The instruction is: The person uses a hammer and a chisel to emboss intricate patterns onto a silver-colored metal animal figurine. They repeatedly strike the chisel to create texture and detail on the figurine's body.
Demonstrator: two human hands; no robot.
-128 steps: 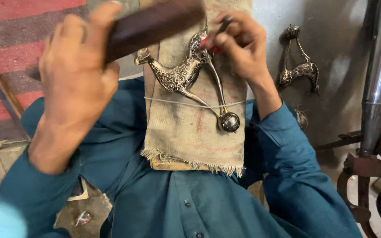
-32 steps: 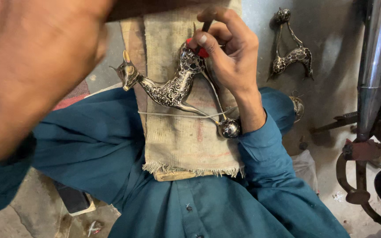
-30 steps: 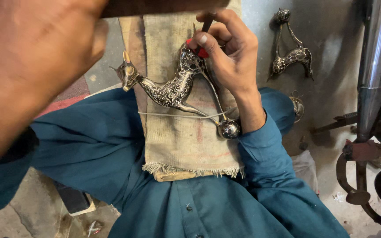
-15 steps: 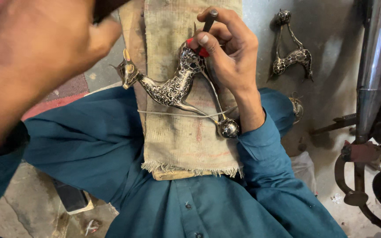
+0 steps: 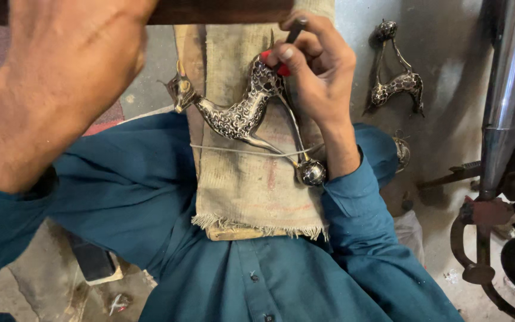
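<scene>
A silver engraved animal figure (image 5: pixel 233 116) lies on a burlap-covered board (image 5: pixel 251 191) resting against my lap, tied down by a thin cord (image 5: pixel 233 150). Its long leg ends in a metal ball (image 5: pixel 311 173). My right hand (image 5: pixel 323 71) pinches a thin dark punch (image 5: pixel 295 28) with a red band, tip set on the figure's upper end. My left hand (image 5: pixel 61 77) is raised close to the camera and grips a dark wooden mallet (image 5: pixel 222 11) that crosses the top of the view above the punch.
A second, similar silver figure (image 5: pixel 396 83) lies on the grey floor to the right. A shiny metal pipe (image 5: pixel 508 89) and dark iron machine parts (image 5: pixel 484 238) stand at the far right. A small dark block (image 5: pixel 93 262) sits on the floor at lower left.
My left hand with the mallet has swung nearer the camera, the wood now lying level along the top edge. My right hand has kept the punch on the figure.
</scene>
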